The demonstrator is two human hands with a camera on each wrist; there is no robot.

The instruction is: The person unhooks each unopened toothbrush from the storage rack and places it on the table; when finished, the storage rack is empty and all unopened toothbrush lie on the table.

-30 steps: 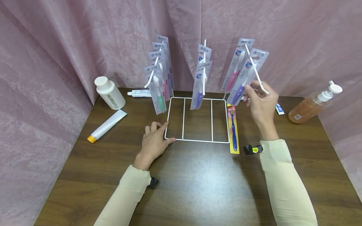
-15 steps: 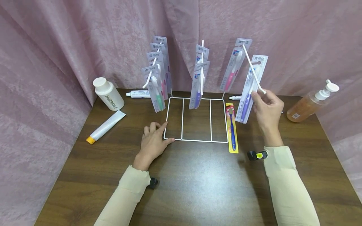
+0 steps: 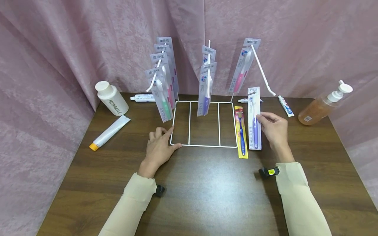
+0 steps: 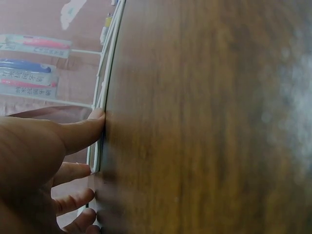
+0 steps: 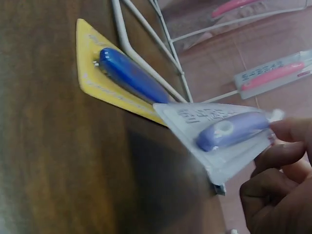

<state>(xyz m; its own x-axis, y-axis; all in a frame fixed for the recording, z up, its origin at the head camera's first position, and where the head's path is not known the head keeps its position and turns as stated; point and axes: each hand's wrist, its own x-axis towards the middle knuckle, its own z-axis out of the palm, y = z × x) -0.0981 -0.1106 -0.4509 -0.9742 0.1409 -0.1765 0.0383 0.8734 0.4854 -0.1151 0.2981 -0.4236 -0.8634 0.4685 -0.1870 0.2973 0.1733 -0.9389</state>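
1. Retail packs, each sealed around a single toothbrush, line the white wire rack [image 3: 203,146] on a wood-grain tabletop [image 3: 206,190]: four on the left hook [image 3: 154,81], two on the middle hook [image 3: 208,78] and one, pink-handled, at the back of the right hook [image 3: 262,70].
2. A yellow-backed pack [image 3: 239,139] containing a blue toothbrush [image 3: 242,139] lies flat just beside the rack's right edge.
3. Amber liquid shows through a pump bottle [image 3: 314,111] at far right; the contents of an opaque white bottle [image 3: 113,100] marked "MURRAYLE," at left, cannot be seen. A white tube [image 3: 112,131] with an orange cap lies near it, toward the person.
4. A clear-fronted pack [image 3: 252,118] encasing a purple-handled toothbrush [image 3: 255,132] is in a person's right grip [image 3: 274,127], pinched between thumb and fingers around the middle of its right edge. It extends to the left of the grip, just beside the yellow-backed pack and apart from the right hook. Whether its lower end meets the tabletop cannot be told.
5. The left grip [image 3: 159,147] is relaxed and spread at the rack's near left corner, thumb touching the front bar, forefinger at the left bar.
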